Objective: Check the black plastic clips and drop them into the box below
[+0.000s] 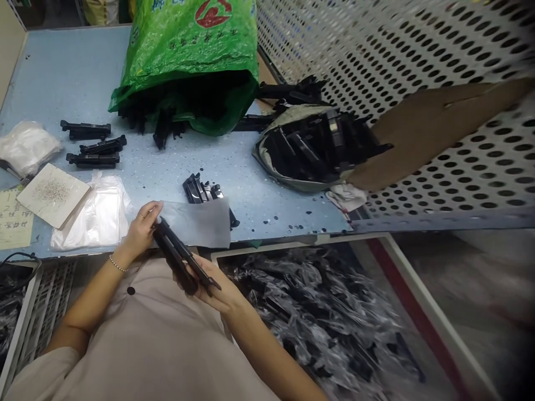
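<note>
My left hand pinches the open end of a clear plastic bag, which stretches right over the table's front edge. In my right hand are long black plastic parts, held at a slant, their upper ends at the bag's mouth by my left fingers. Behind the bag lies a small group of black parts. A stack of clear bags rests left of my left hand, partly under a pale square pad.
A green sack spills black parts at the back. Right of it, another sack is full of black parts, beside a perforated metal panel. Bagged parts fill a crate below the table's edge. More black parts lie at left.
</note>
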### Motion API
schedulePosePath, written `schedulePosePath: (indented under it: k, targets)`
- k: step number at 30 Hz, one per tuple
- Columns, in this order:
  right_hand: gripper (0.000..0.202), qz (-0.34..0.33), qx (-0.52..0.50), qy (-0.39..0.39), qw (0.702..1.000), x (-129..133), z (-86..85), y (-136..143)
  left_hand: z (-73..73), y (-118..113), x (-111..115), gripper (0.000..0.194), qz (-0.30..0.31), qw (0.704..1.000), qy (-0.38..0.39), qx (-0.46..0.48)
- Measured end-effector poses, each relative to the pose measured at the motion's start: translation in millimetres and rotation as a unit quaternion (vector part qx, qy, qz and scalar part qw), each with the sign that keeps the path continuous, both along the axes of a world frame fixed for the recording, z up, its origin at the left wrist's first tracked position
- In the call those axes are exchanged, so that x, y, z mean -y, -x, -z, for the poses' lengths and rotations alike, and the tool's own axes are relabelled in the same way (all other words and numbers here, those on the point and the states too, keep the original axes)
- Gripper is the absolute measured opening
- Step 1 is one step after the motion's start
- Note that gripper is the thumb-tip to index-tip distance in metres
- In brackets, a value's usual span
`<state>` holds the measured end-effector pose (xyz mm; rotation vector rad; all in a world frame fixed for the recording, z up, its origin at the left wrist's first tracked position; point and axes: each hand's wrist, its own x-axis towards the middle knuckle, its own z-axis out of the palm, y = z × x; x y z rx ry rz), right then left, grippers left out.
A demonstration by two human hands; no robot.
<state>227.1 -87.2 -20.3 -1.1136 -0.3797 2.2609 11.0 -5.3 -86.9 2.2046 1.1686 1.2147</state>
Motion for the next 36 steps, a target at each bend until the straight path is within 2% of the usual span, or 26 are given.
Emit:
schedulePosePath:
  k: [4, 8, 13, 16, 19, 23, 26, 28, 32, 34, 36]
  targets:
    - [0.041, 0.068, 0.037, -0.024, 0.997, 4.6, 2.3, -0.9, 1.5, 5.3, -1.5, 0.061, -0.017, 1.0, 0.007, -0.004]
    - [0.04, 0.025, 0.03, -0.029, 0.999, 6.3, 9.1, 3.3, -2.5, 9.9, 0.6, 0.06, -0.012, 0.999, 0.003, -0.048]
    - [0.047, 0.144, 0.077, -0.091, 0.982, -10.7, 18.0, 17.2, -9.7, -1.0, 18.8, 0.066, -0.009, 0.996, -0.035, -0.082]
    - [0.053, 0.174, 0.078, -0.123, 0.974, -22.9, 19.9, 27.6, -9.0, -14.1, 31.9, 0.067, -0.006, 0.997, -0.037, -0.071]
    - [0.052, 0.151, 0.051, -0.093, 0.983, -28.4, 22.6, 25.0, -2.9, -17.4, 32.2, 0.069, -0.038, 0.998, -0.006, -0.049]
    - [0.047, 0.096, 0.002, -0.048, 0.994, -21.8, 32.6, -10.7, 10.5, -2.4, 12.1, 0.074, -0.122, 0.989, 0.081, -0.005]
    - [0.046, 0.038, -0.028, -0.03, 0.998, -12.5, 40.2, -37.3, 16.8, 2.3, -1.3, 0.075, -0.127, 0.983, 0.126, 0.026]
    - [0.043, 0.014, -0.044, -0.013, 0.999, -8.9, 42.0, -41.2, 16.2, -3.2, -4.8, 0.074, -0.108, 0.985, 0.128, 0.04]
    - [0.03, 0.033, -0.084, 0.012, 0.996, -14.8, 40.1, -20.0, 6.1, -19.2, -0.9, 0.069, -0.067, 0.996, 0.063, 0.019]
    - [0.032, 0.048, -0.092, 0.012, 0.994, -23.4, 40.0, -7.0, 0.6, -22.4, 5.4, 0.067, -0.064, 0.998, -0.004, -0.024]
    - [0.038, 0.064, -0.06, -0.016, 0.996, -33.7, 41.7, 2.4, -2.5, -22.7, 15.2, 0.067, -0.039, 0.994, -0.07, -0.068]
